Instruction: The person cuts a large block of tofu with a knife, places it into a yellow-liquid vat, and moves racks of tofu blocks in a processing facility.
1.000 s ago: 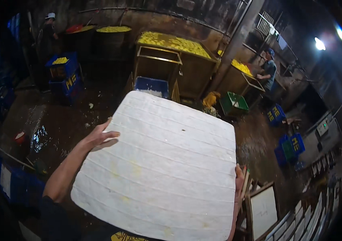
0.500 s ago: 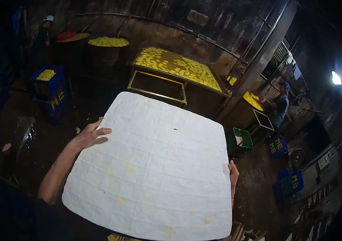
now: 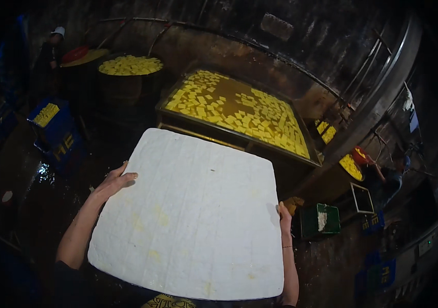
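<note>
Before me is a large white slab (image 3: 188,215) with rounded corners, faint crossing lines and a few yellow stains; its exact kind is unclear. My left hand (image 3: 112,184) grips its left edge, thumb lying over the top face and fingers mostly hidden beneath. At the opposite edge my right hand (image 3: 284,218) holds it too, with only the thumb and part of the hand showing. The slab tilts toward me. Beyond its far edge stands a wide shallow vat (image 3: 165,109) of brownish liquid, where many yellow blocks (image 3: 229,120) float.
Round tubs of yellow pieces (image 3: 130,65) stand at the back left, near a person in a white cap (image 3: 49,54). Blue crates (image 3: 64,146) are stacked on the left. Rightward are a slanting post (image 3: 378,110), a green crate (image 3: 309,222) and another person (image 3: 392,179) beside a tub.
The view has shifted closer to the vat, which now looks larger. Both hands keep hold of the white slab, and more of my right forearm shows.
</note>
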Demonstrator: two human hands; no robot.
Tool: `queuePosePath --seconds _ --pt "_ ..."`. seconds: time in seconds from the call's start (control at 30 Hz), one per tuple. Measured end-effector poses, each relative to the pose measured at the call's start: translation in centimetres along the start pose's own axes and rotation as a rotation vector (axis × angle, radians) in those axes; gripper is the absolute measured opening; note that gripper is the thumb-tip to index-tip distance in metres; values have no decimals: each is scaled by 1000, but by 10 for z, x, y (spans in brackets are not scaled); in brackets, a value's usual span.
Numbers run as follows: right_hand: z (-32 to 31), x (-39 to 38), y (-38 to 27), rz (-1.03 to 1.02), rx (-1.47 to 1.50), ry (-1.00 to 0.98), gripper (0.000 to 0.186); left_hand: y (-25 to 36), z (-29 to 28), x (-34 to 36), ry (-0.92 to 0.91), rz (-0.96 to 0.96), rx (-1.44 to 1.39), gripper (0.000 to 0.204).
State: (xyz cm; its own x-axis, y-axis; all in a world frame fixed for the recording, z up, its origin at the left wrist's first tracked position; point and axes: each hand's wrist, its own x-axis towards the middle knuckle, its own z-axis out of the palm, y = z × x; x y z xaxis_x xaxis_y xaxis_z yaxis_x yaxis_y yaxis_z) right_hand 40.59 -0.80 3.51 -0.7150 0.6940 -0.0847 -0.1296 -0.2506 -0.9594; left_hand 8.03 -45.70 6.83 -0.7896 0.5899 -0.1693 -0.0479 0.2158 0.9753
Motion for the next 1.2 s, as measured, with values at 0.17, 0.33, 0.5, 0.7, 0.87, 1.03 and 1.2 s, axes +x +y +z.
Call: queuePosePath --seconds 0.17,0.33,0.5,0.7,0.87,1.03,1.2 --pt "53 130 1 247 2 45 38 14 -5 128 71 -142 92 97" --pt "75 253 40 272 105 81 41 -5 -29 262 55 -94 151 96" --pt "93 326 60 403 166 129 37 -25 -42 362 38 -60 250 94" --pt "96 347 75 432 234 122 44 -59 -48 400 27 -37 27 80" --pt "61 352 91 493 180 80 43 -44 -38 385 176 -179 312 73" --pt "-32 310 117 298 -289 -166 41 -39 -17 274 692 -212 650 74" --pt "-49 242 151 1111 -713 -128 52 -142 -33 136 1064 -202 174 69"
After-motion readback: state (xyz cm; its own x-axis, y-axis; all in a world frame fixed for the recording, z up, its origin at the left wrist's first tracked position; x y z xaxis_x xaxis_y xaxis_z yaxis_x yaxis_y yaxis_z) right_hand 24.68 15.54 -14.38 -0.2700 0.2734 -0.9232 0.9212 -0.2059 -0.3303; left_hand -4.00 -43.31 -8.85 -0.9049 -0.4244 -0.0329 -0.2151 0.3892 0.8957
